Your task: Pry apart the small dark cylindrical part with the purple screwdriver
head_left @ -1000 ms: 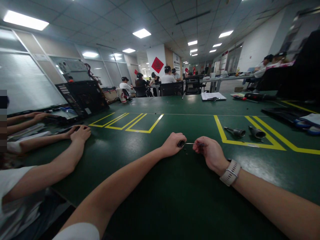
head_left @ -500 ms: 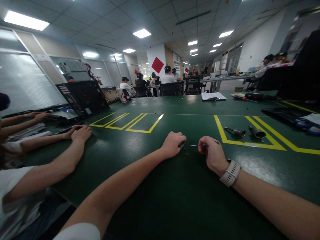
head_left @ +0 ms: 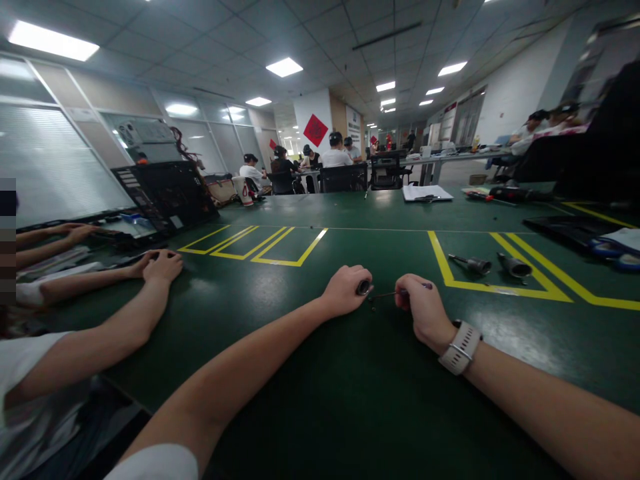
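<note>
My left hand (head_left: pixel 344 291) is closed around a dark cylindrical metal part (head_left: pixel 363 287), whose round open end faces right. My right hand (head_left: pixel 421 305) grips a thin screwdriver-like tool (head_left: pixel 387 295), its shaft pointing left toward that part. The tip is close to the part and low over the table; whether it touches anything is hard to tell. Small dark bits (head_left: pixel 373 308) lie on the green table (head_left: pixel 320 373) between my hands. Two more metal parts with cup-like ends (head_left: pixel 477 266) (head_left: pixel 515 266) rest inside a yellow taped area to the right.
Another person's hands (head_left: pixel 163 265) rest on the table at the left, near a black computer case (head_left: pixel 170 193). Papers (head_left: pixel 427 193) lie at the back. Blue-handled scissors (head_left: pixel 613 250) and a black tray (head_left: pixel 560 230) are at the right.
The cylindrical part in my left hand has turned so its open end shows more. My right hand has shifted slightly left, and the tool's tip has dropped lower.
</note>
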Tool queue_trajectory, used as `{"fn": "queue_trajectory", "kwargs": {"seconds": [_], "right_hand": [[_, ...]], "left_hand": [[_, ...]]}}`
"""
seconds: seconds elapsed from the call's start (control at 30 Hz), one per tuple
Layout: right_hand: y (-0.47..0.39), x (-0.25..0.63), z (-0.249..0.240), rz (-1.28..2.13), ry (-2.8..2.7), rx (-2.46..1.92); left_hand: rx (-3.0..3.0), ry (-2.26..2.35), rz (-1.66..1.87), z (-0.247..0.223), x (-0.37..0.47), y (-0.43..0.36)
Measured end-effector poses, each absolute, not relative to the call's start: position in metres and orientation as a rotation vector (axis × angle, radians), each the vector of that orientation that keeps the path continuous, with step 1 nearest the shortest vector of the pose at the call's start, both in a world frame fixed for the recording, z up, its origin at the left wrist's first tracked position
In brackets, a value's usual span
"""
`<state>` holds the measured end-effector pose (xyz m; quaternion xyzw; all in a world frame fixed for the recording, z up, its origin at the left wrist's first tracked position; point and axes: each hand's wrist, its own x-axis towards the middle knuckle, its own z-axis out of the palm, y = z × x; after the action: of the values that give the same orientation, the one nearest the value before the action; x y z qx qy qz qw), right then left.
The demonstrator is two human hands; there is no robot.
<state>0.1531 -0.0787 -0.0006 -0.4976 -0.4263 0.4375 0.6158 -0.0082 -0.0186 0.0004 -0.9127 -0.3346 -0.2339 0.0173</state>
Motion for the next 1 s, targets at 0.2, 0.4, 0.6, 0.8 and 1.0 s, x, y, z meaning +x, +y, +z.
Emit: {"fn": "queue_trajectory", "kwargs": {"seconds": [0.2, 0.4, 0.6, 0.8, 1.0], "right_hand": [[-0.077, 0.154, -0.002, 1.036, -0.977, -1.162], [-0.073, 0.158, 0.000, 1.103, -0.921, -1.188], [-0.059, 0.177, 0.008, 1.291, -0.829, -1.231], [-0.051, 0.195, 0.014, 1.458, -0.801, -1.200], [-0.051, 0.189, 0.007, 1.345, -0.793, -1.155]], "left_hand": [[-3.072, -1.109, -0.787, 0.004, -0.004, -0.026], [-3.156, -1.241, -0.887, 0.005, -0.001, -0.032], [-3.174, -1.296, -0.750, 0.010, 0.002, -0.038], [-3.258, -1.243, -0.648, 0.014, 0.007, -0.049], [-3.267, -1.229, -0.639, 0.011, 0.015, -0.074]]}}
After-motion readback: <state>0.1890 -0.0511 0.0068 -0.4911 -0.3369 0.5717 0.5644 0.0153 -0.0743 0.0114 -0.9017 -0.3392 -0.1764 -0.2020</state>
